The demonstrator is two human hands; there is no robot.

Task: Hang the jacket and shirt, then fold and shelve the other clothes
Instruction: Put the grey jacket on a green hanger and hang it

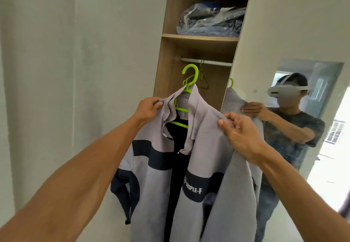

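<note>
A grey jacket with dark blue bands and the lettering "TRIPLE-F" hangs open on a lime green hanger in front of the open wardrobe. My left hand pinches the jacket's left shoulder by the collar. My right hand grips the cloth of the right shoulder. The hanger's hook is free in the air, below and left of the clothes rail. No shirt or other clothes show in this view.
A second green hanger hangs on the rail. On the wooden shelf above lies a clear plastic bag of dark clothes. The white wardrobe door at right carries a mirror reflecting me. A white wall is at left.
</note>
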